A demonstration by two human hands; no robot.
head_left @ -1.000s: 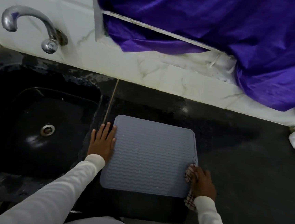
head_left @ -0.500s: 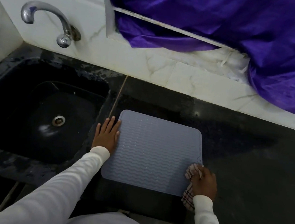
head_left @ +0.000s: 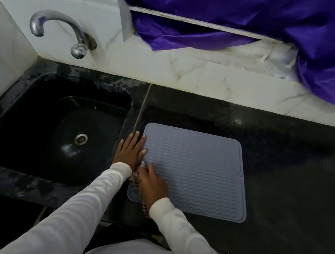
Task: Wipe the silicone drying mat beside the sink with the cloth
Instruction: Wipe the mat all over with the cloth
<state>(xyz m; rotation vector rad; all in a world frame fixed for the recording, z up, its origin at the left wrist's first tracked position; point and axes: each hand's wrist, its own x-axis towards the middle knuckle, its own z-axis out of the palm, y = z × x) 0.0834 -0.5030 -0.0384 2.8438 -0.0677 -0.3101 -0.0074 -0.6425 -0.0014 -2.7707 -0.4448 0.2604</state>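
Wiping mat with cloth

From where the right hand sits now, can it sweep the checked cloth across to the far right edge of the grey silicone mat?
Probably yes. The right hand grips the checked cloth at the grey silicone mat's near-left corner, and nothing lies on the ribbed surface between it and the right edge.

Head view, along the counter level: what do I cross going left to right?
Sink → left hand, flat on the mat's left edge → right hand gripping the cloth → bare part of the drying mat → dark countertop.
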